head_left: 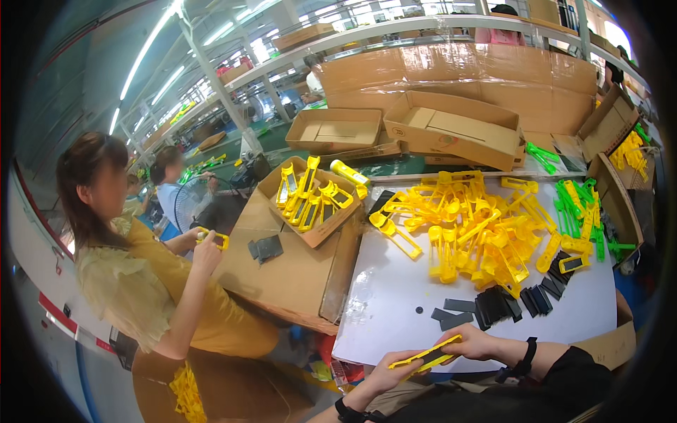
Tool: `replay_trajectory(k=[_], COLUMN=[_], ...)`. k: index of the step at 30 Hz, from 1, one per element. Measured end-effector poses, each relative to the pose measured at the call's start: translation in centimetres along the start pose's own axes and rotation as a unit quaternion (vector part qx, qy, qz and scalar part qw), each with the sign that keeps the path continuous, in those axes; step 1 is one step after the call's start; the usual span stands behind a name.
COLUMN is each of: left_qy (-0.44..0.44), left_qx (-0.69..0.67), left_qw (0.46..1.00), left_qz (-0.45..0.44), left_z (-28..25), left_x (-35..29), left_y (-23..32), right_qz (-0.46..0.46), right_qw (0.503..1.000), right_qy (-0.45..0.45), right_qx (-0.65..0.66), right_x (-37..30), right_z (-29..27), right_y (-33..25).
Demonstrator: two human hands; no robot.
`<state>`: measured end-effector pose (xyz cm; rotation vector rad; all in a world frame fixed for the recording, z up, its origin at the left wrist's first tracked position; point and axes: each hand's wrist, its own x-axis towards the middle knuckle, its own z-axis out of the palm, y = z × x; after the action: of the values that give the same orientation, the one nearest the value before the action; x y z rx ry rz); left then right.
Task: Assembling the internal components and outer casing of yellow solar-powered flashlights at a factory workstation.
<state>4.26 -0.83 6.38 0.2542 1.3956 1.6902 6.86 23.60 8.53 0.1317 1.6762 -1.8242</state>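
Close to the near edge of the white tabletop [384, 310], both hands grip one yellow plastic frame [427, 354] with a dark rectangular panel along its middle. My left hand [385, 372] closes on its left end, and my right hand [477, 344] pinches its right end from above. Just beyond my hands lie several black rectangular plates [493, 308], some stacked in a leaning row, others flat. A small black disc [419, 310] sits to their left. Farther back is a big heap of yellow plastic frames [479, 225]. At the heap's right, one yellow piece with a dark panel [572, 264] rests on the table.
Green plastic parts [568, 215] lie at the right, beside an open carton [610, 187]. A box of yellow pieces [317, 233] stands on a larger carton to the left, where a co-worker [176, 282] handles a yellow piece. Shallow cardboard trays [451, 134] line the back.
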Motion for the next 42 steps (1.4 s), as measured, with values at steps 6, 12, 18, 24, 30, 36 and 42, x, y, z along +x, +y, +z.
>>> replay_trajectory(k=[6, 12, 18, 24, 30, 36, 42], left_qy=[0.001, -0.058, -0.014, 0.015, 0.034, 0.036, 0.056], left_qx=[0.023, -0.063, -0.023, -0.035, 0.095, -0.03, -0.038], left_qw=[0.999, 0.994, 0.998, 0.999, 0.993, 0.999, 0.998], left_qz=[-0.025, -0.063, -0.056, -0.022, -0.053, -0.027, -0.002], left_z=[0.3, -0.9, -0.6, 1.4, 0.4, 0.3, 0.8], left_x=[-0.2, 0.6, 0.5, -0.6, 0.8, 1.6, 1.1], left_y=[0.6, -0.3, -0.8, -0.5, 0.8, 3.2, 2.8], right_qz=[0.025, -0.004, -0.024, -0.025, -0.143, -0.191, -0.072], right_qw=[0.999, 0.994, 0.992, 0.997, 0.973, 0.965, 0.985], right_qy=[0.012, -0.091, -0.081, -0.03, 0.072, 0.112, 0.132], right_qx=[0.017, 0.063, 0.09, 0.072, -0.164, -0.14, -0.082], right_x=[-0.3, -0.2, 0.4, -0.9, -0.7, -1.2, -1.5], right_z=[-0.2, -2.0, -1.8, -0.3, -0.7, -0.7, 0.7], right_y=[0.5, 2.2, 4.3, 3.7, 3.5, 0.2, -0.9])
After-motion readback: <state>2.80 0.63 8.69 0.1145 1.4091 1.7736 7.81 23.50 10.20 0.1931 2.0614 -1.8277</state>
